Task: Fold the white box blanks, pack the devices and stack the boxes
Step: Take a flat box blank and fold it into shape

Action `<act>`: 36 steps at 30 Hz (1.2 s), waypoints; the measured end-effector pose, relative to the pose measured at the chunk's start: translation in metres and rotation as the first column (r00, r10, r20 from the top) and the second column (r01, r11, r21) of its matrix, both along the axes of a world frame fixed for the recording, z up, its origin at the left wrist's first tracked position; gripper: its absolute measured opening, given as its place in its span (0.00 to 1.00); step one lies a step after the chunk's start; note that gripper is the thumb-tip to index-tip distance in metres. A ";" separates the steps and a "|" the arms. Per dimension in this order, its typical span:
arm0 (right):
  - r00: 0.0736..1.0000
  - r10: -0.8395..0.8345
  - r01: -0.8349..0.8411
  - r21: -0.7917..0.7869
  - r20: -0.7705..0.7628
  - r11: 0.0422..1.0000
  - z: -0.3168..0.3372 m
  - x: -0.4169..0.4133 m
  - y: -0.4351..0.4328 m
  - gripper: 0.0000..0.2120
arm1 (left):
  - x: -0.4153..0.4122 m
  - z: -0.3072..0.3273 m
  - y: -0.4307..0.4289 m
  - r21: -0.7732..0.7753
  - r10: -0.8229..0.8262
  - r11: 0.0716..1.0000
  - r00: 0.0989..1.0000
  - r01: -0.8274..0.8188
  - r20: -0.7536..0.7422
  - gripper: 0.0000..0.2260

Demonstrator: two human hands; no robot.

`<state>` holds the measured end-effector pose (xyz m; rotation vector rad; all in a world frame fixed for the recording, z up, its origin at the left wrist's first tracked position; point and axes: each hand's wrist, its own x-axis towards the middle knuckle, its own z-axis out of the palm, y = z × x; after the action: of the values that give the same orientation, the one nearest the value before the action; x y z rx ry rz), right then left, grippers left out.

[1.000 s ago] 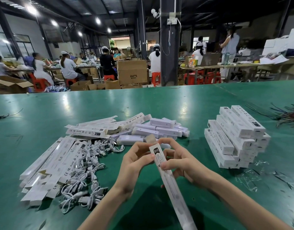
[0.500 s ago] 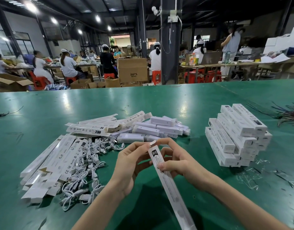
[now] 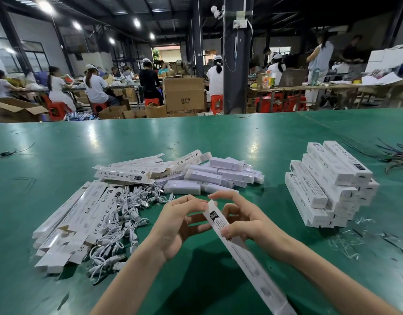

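Observation:
A long white box (image 3: 241, 253) slants from the middle of the view down to the bottom edge, above the green table (image 3: 218, 137). My right hand (image 3: 243, 223) grips it near its top end, thumb on its printed face, forefinger arched over the end flap. My left hand (image 3: 180, 221) holds the same end from the left, fingertips at the flap. Flat white box blanks (image 3: 80, 219) lie fanned at the left. White devices (image 3: 221, 176) lie heaped behind my hands. Folded boxes form a stack (image 3: 327, 187) at the right.
White USB cables (image 3: 125, 221) lie tangled between the blanks and my left arm. Clear plastic scraps (image 3: 355, 237) lie in front of the stack. Dark wires (image 3: 395, 155) lie at the far right edge. Beyond the table, people sit at benches among cardboard cartons (image 3: 184, 94).
The box's top end has lowered slightly and its end flap has been pushed down. My right forefinger has arched over the end.

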<state>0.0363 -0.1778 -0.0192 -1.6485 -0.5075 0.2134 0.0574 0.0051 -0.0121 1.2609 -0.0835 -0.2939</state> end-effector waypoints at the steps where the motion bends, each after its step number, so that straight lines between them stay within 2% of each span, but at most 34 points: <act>1: 1.000 0.002 -0.002 0.031 -0.011 1.000 0.000 0.001 0.000 0.25 | 0.000 0.000 0.001 -0.009 -0.001 1.000 1.000 0.001 0.017 0.05; 4: 0.996 0.046 -0.034 0.151 -0.079 0.988 0.001 0.004 -0.004 0.26 | 0.001 0.000 0.002 -0.017 -0.007 1.000 0.997 0.008 0.080 0.05; 10: 0.995 0.061 -0.049 0.149 -0.076 0.988 0.002 0.005 -0.005 0.23 | 0.000 0.000 0.003 0.040 -0.033 0.999 0.979 0.025 0.202 0.04; 14: 0.989 0.040 -0.010 0.206 -0.145 0.979 0.004 0.007 -0.007 0.17 | -0.002 -0.005 -0.001 0.055 -0.078 0.996 0.966 0.066 0.248 0.01; 15: 0.987 0.031 0.002 0.205 -0.156 0.979 0.004 0.008 -0.008 0.16 | -0.003 -0.007 -0.003 0.060 -0.076 0.996 0.967 0.063 0.244 0.03; 17: 0.985 0.006 0.025 0.180 -0.173 0.983 0.004 0.008 -0.009 0.16 | -0.004 -0.010 -0.007 0.079 -0.065 0.996 0.974 0.049 0.216 0.07; 19: 0.984 -0.024 0.048 0.131 -0.179 0.990 0.002 0.009 -0.009 0.16 | -0.004 -0.012 -0.009 0.085 -0.042 0.996 0.983 0.027 0.177 0.08; 22: 0.977 -0.046 0.066 0.090 -0.208 0.994 0.002 0.010 -0.005 0.17 | 0.001 -0.014 -0.012 0.002 0.033 0.999 0.999 -0.033 0.038 0.08; 26: 0.932 0.023 0.113 0.352 -0.361 0.929 0.005 0.014 -0.006 0.14 | 0.013 -0.019 -0.009 -0.230 0.140 0.954 0.963 -0.194 -0.229 0.07; 28: 0.965 -0.019 0.122 0.380 -0.263 0.917 0.004 0.012 -0.009 0.20 | 0.021 -0.025 -0.005 -0.282 0.165 0.925 0.937 -0.256 -0.308 0.05; 30: 0.989 -0.101 0.131 0.311 -0.109 0.941 0.002 0.009 -0.008 0.26 | 0.023 -0.028 -0.004 -0.280 0.180 0.921 0.933 -0.271 -0.312 0.04; 32: 0.980 -0.187 0.170 0.214 0.063 0.962 -0.001 0.007 -0.002 0.24 | 0.023 -0.030 -0.009 -0.249 0.190 0.932 0.938 -0.265 -0.288 0.04; 34: 0.923 -0.294 0.262 0.152 0.251 0.953 -0.005 0.005 0.003 0.18 | 0.020 -0.031 -0.014 -0.077 0.237 0.964 0.956 -0.253 -0.171 0.02; 35: 0.861 -0.346 0.326 0.118 0.373 0.938 -0.006 0.005 0.005 0.15 | 0.019 -0.032 -0.014 0.111 0.277 0.956 0.961 -0.273 -0.023 0.06; 36: 0.777 -0.378 0.397 0.075 0.503 0.915 -0.007 0.005 0.006 0.14 | 0.015 -0.032 -0.014 0.310 0.261 0.900 0.947 -0.308 0.185 0.11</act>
<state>0.0415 -0.1720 -0.0266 -1.8048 -0.5421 -0.5455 0.0728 -0.0086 -0.0445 1.6116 0.0352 0.0400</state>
